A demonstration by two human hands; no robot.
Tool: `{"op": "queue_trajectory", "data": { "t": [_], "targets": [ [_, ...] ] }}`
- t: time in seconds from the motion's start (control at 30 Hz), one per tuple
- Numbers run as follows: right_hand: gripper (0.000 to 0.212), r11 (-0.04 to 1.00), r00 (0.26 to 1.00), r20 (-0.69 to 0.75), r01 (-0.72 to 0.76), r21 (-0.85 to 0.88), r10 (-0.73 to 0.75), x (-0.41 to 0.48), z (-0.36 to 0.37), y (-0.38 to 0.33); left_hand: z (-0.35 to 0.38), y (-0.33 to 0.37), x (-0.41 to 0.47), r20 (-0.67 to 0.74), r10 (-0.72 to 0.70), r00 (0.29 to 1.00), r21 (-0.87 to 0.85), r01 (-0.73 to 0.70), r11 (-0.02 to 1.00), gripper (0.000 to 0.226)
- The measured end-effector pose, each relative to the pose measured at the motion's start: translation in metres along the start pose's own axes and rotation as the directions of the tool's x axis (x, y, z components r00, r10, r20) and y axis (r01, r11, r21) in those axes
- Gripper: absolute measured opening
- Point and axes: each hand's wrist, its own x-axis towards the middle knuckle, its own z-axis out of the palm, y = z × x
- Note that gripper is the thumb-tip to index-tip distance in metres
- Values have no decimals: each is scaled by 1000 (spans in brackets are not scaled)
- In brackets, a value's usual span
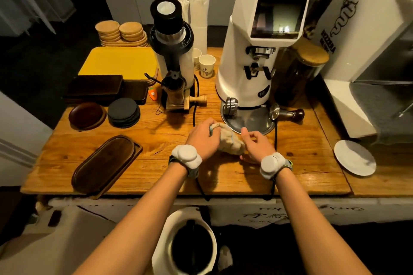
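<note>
A crumpled beige cloth lies on the wooden table just in front of the big white coffee grinder. My left hand grips the cloth's far left end, its fingers curled round a bunched fold. On the cloth's right side my right hand pinches the near edge with curled fingers, the thumb raised. Both wrists carry white pods on straps. Part of the cloth is hidden under my hands.
A smaller black-and-white grinder stands at centre left with black cables across the table. Dark trays, coasters, a yellow tray, paper cups, a white saucer, a portafilter and an espresso machine surround the spot. A lined bin sits below.
</note>
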Motion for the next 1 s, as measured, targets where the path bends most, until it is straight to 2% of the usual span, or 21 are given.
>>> {"op": "queue_trajectory", "data": {
  "t": [0.07, 0.17, 0.23, 0.3, 0.43, 0.53, 0.63, 0.7, 0.8, 0.87, 0.93, 1.0],
  "targets": [
    [50, 995, 995, 19, 103, 3, -103, -8, 0, 4, -1, 6, 2, 19, 36, 999, -14, -35, 999, 9],
    [60, 977, 982, 97, 148, 153, -164, -15, -1, 13, 7, 18, 9, 52, 82, 995, -115, -75, 991, 9],
    [49, 971, 972, 149, 150, 188, -179, -18, -3, 15, 11, 22, 12, 63, 96, 993, -214, -80, 974, 10],
    [31, 971, 972, 171, 122, 205, -158, -14, -11, 16, 19, 24, 19, 94, 113, 989, -255, -85, 963, 13],
    [40, 951, 976, 208, -10, 309, -57, 4, -26, 21, 40, 24, 32, 86, 88, 992, -231, -65, 971, 15],
    [36, 933, 994, 107, -13, 360, -27, 21, -33, 23, 53, 24, 41, -15, 35, 999, -156, -37, 987, 18],
    [32, 978, 989, -113, 110, 180, -90, 46, -46, 27, 71, 27, 51, -85, -19, 996, -87, 11, 996, 33],
    [38, 985, 965, -211, 167, 35, -156, 58, -51, 29, 83, 27, 53, -92, -41, 995, 15, 43, 999, 41],
    [45, 951, 922, -240, 284, -121, -305, 83, -55, 33, 109, 27, 59, -111, -57, 992, 121, 70, 990, 43],
    [38, 914, 898, -221, 329, -239, -381, 96, -52, 33, 121, 24, 63, -83, -46, 995, 164, 59, 985, 39],
    [26, 892, 895, -207, 320, -319, -395, 105, -49, 33, 132, 20, 68, -49, -34, 998, 199, 43, 979, 38],
    [24, 892, 906, -197, 295, -342, -375, 115, -46, 35, 141, 16, 73, -38, -43, 998, 223, 50, 974, 41]
  ]
}}
